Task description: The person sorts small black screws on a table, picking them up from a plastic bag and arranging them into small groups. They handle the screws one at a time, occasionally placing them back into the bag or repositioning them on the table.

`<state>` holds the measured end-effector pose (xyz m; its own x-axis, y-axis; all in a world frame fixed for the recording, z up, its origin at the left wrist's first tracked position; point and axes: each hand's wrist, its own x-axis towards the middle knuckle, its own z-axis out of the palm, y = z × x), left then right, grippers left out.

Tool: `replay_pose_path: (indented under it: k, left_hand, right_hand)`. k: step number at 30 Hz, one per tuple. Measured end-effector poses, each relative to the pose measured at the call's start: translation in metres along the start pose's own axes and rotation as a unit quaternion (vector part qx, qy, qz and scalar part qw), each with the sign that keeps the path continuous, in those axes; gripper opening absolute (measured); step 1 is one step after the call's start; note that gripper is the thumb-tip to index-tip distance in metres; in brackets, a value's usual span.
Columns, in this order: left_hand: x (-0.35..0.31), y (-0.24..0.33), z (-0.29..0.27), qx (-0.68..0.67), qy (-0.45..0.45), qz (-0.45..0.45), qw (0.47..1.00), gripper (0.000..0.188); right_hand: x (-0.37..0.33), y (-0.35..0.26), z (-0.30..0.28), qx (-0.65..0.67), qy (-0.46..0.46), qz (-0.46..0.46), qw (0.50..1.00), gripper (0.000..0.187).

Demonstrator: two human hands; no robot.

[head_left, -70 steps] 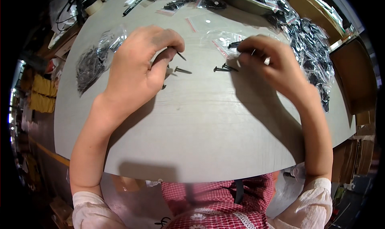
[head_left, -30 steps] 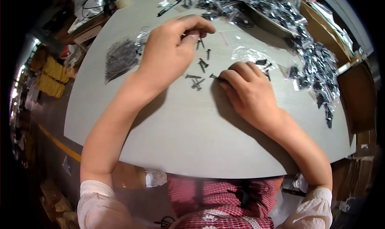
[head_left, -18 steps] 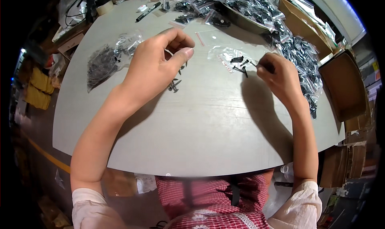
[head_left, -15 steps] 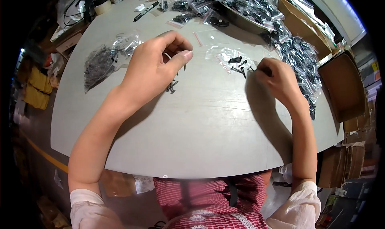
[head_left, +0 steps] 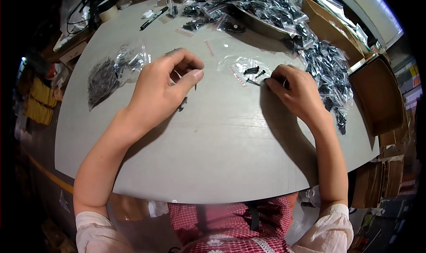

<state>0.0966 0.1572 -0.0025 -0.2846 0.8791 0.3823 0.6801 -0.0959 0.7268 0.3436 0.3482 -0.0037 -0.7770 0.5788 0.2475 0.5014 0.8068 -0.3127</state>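
My left hand [head_left: 166, 84] hovers over the left middle of the table, thumb and forefinger tips brought together. What lies between them is too small to make out. Below that hand a few dark screws [head_left: 182, 104] are partly hidden by it. My right hand [head_left: 296, 86] is closed in a pinch at a black screw [head_left: 254, 82], whose end meets the fingertips. Just beyond it lie several more black screws [head_left: 252, 70], on or beside a clear plastic bag [head_left: 237, 69]. Another flat clear bag [head_left: 217, 46] with a red seal line lies farther back.
A clear bag of dark screws [head_left: 104, 80] lies at the left. Filled small bags [head_left: 328, 69] heap along the right and around a metal basin [head_left: 266, 29]. A black marker [head_left: 154, 18] and a tape roll [head_left: 108, 10] are at the back left. Cardboard boxes [head_left: 377, 95] stand beyond the right edge.
The right hand has moved slightly left, onto the screws by the plastic bag. The left hand stays in a similar pinch, a little nearer to me. The whole view has shifted slightly.
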Motion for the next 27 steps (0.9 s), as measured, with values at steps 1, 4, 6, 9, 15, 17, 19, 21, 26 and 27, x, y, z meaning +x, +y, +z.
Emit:
replay_pose_path:
  k: [1,4,6,9,15,17,19,21,26,27]
  left_hand:
    - [-0.001,-0.001,0.001,-0.001,0.011,0.003,1.0,0.023]
    - [-0.002,0.001,0.003,-0.01,0.039,-0.002,0.999,0.026]
    - [-0.002,0.004,0.002,-0.018,0.04,-0.014,0.999,0.027]
    - [-0.001,0.006,0.0,-0.026,0.021,-0.022,0.999,0.027]
    - [-0.001,0.005,-0.001,-0.026,0.02,-0.013,0.999,0.027]
    - [0.0,0.005,-0.001,-0.03,0.03,-0.008,0.999,0.027]
    - [0.001,0.002,0.001,-0.041,0.041,0.011,0.998,0.028]
    - [0.003,0.0,-0.002,-0.072,0.052,0.008,0.996,0.028]
    - [0.012,0.001,-0.025,-0.181,0.065,-0.03,0.981,0.037]
    - [0.015,-0.004,-0.027,-0.199,0.065,-0.027,0.977,0.038]
  right_hand:
    - [0.0,0.0,-0.001,0.009,-0.001,0.001,1.0,0.028]
    - [0.001,-0.012,0.004,0.087,0.03,0.034,0.995,0.032]
    - [0.0,-0.006,0.016,0.038,0.068,-0.027,0.997,0.034]
    - [0.001,-0.003,0.02,0.007,0.064,-0.048,0.997,0.036]
    - [0.002,-0.006,0.02,0.067,0.065,-0.054,0.994,0.031]
    - [0.003,-0.004,0.022,0.067,0.077,-0.086,0.991,0.029]
    - [0.002,0.001,0.028,0.028,0.096,-0.133,0.986,0.027]
    - [0.002,-0.001,0.028,0.06,0.081,-0.103,0.99,0.027]
    - [0.001,-0.006,0.027,0.076,0.086,-0.086,0.99,0.031]
    - [0.001,-0.002,0.03,0.048,0.09,-0.104,0.989,0.033]
